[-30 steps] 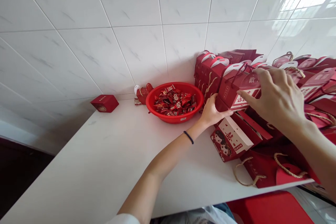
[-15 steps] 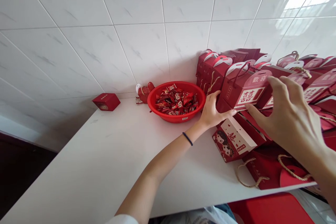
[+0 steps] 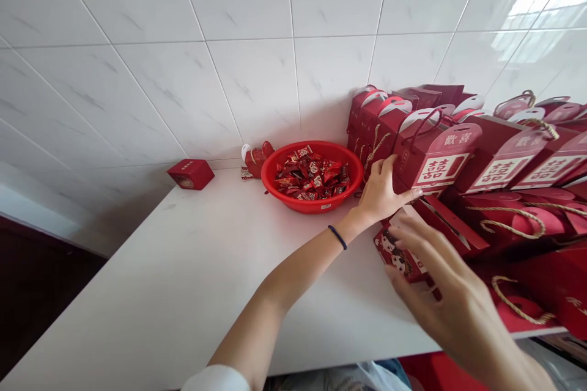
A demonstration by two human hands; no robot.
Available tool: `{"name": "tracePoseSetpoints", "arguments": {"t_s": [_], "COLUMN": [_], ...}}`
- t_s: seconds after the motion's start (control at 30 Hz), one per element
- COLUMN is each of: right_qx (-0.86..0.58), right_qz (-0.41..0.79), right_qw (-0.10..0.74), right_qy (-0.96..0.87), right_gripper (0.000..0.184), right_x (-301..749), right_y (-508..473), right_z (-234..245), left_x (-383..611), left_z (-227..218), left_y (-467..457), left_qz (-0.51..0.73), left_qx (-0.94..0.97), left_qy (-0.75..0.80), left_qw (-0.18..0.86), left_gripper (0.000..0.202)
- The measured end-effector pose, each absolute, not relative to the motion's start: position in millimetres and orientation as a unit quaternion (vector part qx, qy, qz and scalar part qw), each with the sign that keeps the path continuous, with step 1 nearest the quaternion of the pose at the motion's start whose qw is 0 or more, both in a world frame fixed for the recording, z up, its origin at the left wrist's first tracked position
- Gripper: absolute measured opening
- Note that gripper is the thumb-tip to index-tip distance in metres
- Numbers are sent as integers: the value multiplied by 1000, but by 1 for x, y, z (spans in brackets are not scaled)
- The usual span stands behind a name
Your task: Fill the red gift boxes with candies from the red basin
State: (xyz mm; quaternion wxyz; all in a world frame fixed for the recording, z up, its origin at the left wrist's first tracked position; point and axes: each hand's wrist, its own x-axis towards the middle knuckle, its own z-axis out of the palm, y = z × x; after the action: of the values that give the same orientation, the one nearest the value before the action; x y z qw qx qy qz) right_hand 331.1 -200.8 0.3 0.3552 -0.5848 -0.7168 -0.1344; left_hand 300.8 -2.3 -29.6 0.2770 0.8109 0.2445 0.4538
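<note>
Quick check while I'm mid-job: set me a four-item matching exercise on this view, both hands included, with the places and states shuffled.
Things:
1. left hand
2. right hand
3. red basin
4. small red box

Places and states:
A. holding wrapped sweets
B. in front of the cartoon-printed box, hiding part of it
C. alone at the back left of the white table
D. at the corner of a gift box, dark band near its wrist

Pairs: 1-D, 2-B, 3-A, 4-C
</note>
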Motion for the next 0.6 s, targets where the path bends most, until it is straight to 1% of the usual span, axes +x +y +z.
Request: {"name": "tracePoseSetpoints", "arguments": {"t_s": [0.07, 0.17, 0.27, 0.37, 0.43, 0.5, 0.53, 0.6], "right_qx": [-538, -475, -445, -455, -463, -455, -446, -425], "right_qz": [-59, 65, 177, 264, 299, 327, 340, 360], "right_qw": [359, 321, 293, 282, 270, 264, 263, 262], "right_qy": [-760, -817, -827, -802, -789, -785, -785, -788], "right_gripper": [34, 30, 24, 23, 22, 22, 22, 23], "right_x": [319, 305, 295, 286, 282, 279, 278, 277], "right_y": [-204, -203, -193, -181, -175, -172, -171, -170], "right_z": [-9, -23, -38, -52, -61, -69, -74, -82], "left_x": [298, 288, 270, 235, 200, 153, 125, 63], "left_z": [-27, -23, -11, 16, 39, 64, 74, 92], "left_y": [-4, -4, 4, 17, 25, 28, 27, 16], "left_qz": [440, 410, 360, 270, 195, 114, 81, 82], "left_qx": [817, 832, 863, 910, 936, 948, 940, 878], "left_qy": [243, 236, 230, 221, 221, 230, 264, 418], "left_qw": [283, 289, 271, 223, 194, 190, 201, 219], "left_gripper": [87, 93, 90, 72, 54, 42, 38, 34]}}
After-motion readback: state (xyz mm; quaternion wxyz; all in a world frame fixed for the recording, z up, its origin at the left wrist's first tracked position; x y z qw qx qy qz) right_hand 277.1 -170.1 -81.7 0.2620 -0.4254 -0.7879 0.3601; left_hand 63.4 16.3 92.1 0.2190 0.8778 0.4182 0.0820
